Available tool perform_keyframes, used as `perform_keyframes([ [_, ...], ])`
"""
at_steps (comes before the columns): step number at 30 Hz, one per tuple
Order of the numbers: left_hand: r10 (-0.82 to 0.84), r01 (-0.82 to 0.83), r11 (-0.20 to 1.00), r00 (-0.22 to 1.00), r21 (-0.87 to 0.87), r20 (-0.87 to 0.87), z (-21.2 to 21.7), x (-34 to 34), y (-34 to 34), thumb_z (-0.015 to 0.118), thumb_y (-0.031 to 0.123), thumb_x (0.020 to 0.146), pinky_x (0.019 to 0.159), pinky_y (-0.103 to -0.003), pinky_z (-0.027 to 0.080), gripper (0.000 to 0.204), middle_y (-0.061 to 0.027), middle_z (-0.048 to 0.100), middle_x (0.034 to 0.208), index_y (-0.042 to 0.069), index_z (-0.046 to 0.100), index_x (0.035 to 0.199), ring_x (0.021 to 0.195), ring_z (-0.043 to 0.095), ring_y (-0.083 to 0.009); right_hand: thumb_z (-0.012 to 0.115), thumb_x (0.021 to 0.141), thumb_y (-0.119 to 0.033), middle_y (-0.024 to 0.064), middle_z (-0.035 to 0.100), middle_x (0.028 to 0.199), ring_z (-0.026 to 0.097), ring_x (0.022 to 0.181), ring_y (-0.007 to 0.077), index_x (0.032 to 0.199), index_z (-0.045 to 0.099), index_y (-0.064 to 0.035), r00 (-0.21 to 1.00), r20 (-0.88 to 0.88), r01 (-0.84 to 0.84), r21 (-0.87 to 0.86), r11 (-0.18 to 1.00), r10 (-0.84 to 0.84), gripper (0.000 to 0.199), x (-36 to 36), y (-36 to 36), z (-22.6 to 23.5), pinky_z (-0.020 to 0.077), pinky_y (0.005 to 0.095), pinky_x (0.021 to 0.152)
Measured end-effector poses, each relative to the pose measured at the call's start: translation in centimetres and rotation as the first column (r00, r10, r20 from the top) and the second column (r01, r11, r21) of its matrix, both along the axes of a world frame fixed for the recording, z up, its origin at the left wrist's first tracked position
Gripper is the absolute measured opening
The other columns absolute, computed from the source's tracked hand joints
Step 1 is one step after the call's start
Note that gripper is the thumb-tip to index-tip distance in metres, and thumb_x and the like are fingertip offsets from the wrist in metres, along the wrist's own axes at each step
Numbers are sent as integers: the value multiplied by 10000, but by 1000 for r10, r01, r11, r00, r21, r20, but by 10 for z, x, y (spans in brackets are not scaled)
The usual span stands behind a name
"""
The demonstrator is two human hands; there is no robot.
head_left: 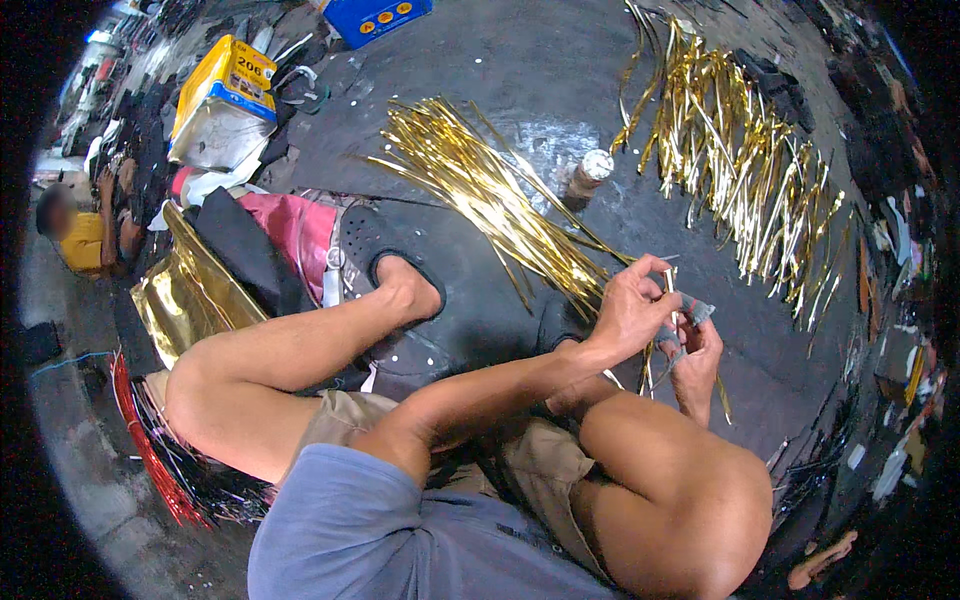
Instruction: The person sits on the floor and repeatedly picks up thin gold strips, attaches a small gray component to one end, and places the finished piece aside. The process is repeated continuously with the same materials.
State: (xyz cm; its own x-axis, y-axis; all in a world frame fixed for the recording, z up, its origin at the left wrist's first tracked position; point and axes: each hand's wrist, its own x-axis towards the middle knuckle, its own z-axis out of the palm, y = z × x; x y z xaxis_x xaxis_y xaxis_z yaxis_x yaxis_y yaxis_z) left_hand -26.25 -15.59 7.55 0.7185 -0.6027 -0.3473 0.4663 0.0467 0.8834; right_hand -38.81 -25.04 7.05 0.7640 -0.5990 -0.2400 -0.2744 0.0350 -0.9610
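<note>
My left hand [635,312] is closed in a pinch at the end of a bundle of gold foil strips [500,205], which fans out over the dark floor toward the far left. A slim pale piece [671,283] shows at its fingertips. My right hand [698,362] is curled just beside it, fingers bent around a small grey, cloth-like piece [698,311] and some thin strands. What exactly the right fingers grip is partly hidden. More gold strips [740,165] lie in a long, loose row at the far right.
A short, pale-topped post [594,168] stands beyond my hands. At the left are a yellow and blue tin [226,105], a gold foil sheet [195,290], pink material [295,235] and red strands [150,450]. A blue box [375,18] sits at the back. Another person [88,225] is at far left.
</note>
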Motion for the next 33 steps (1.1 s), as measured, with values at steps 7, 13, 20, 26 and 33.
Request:
perform_keyframes([
  [7, 74, -71, 993, 997, -98, 25, -11, 20, 8, 669, 18, 865, 588, -236, 498, 182, -63, 703, 810, -7, 640, 1043, 712, 654, -92, 711, 742, 78, 27, 668, 966, 632, 892, 127, 1145, 707, -16, 996, -74, 16, -411, 912, -52, 414, 39, 19, 31, 515, 289, 731],
  [13, 132, -182, 958, 965, -221, -226, -7, 33, 15, 728, 50, 858, 589, -232, 519, 123, -72, 706, 799, -28, 695, 948, 669, 640, -82, 728, 672, 47, 6, 568, 771, 506, 651, 112, 1001, 725, -16, 1000, -19, -30, -566, 824, 23, 335, 49, 9, 47, 385, 292, 536],
  [20, 130, -137, 987, 988, -88, -79, -7, 23, 14, 737, 48, 851, 620, -237, 524, 121, -79, 721, 809, -41, 713, 930, 691, 648, -93, 700, 664, 4, 81, 577, 766, 551, 611, 204, 858, 631, 5, 986, -94, -160, -739, 654, 135, 207, 55, 13, 54, 426, 320, 546],
  [26, 39, -90, 984, 949, -152, -313, 1, 33, 19, 725, 77, 876, 666, -246, 532, 164, -83, 727, 908, -30, 705, 998, 764, 659, -98, 707, 672, 5, 109, 609, 791, 591, 653, 249, 887, 644, 10, 992, -42, -108, -776, 621, 120, 224, 57, 14, 46, 463, 339, 591],
  [33, -75, -135, 931, 839, -340, -539, -7, 36, 20, 702, 125, 918, 742, -280, 527, 190, -63, 707, 963, 6, 689, 1065, 847, 656, -134, 735, 695, -7, 118, 630, 797, 608, 647, 255, 917, 668, 3, 988, 121, 43, -799, 600, 91, 232, 71, 22, 40, 480, 350, 579],
])
